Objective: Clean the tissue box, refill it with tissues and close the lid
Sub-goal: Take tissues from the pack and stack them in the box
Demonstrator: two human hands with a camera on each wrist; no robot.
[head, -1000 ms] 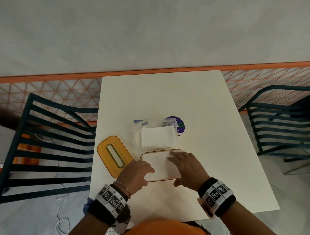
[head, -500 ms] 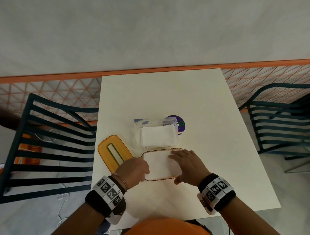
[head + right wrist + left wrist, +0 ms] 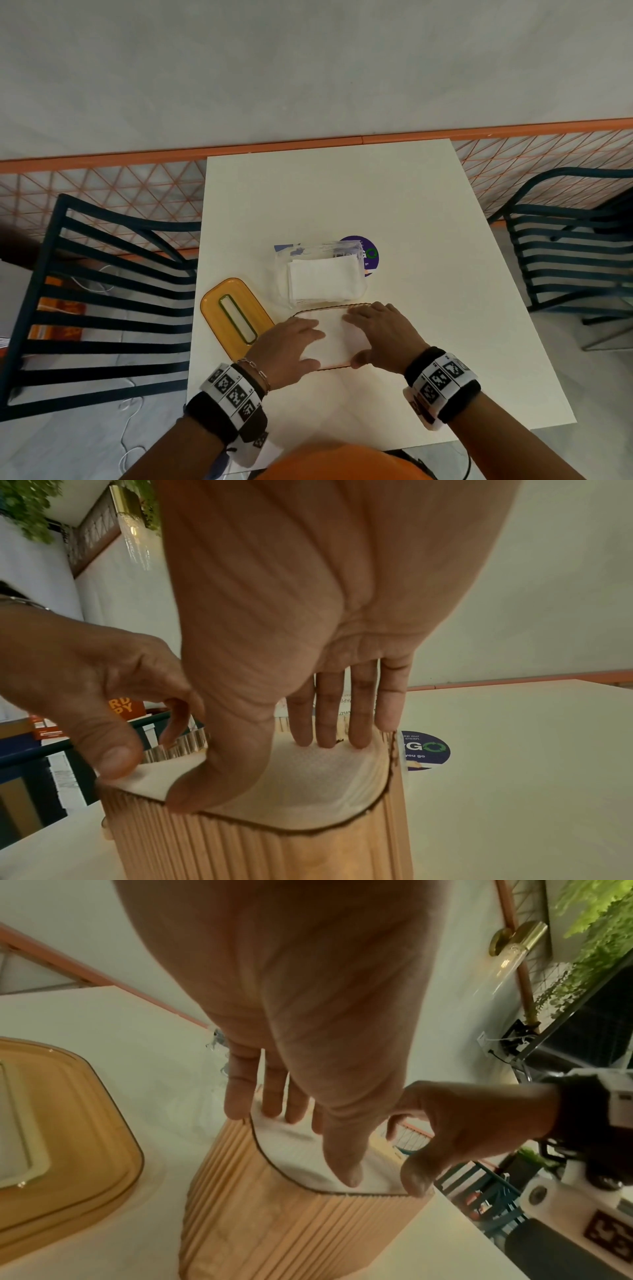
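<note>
Head view only: lid [image 3: 236, 317] beside box [image 3: 337, 342]; both grips flat, fingers straight, on tissues [image 3: 308, 777].

Each wrist wears a black band [image 3: 459, 399] with white tags [image 3: 442, 378] showing black square patterns. The left wrist [image 3: 255, 375] also has a thin silver chain bracelet [image 3: 257, 371]. The person's top [image 3: 339, 462] is orange.

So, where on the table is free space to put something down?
Free: the far half of the table beyond the purple sticker, and the right strip. Crowded: the lid, tissue pack and tissue box under both hands.
</note>
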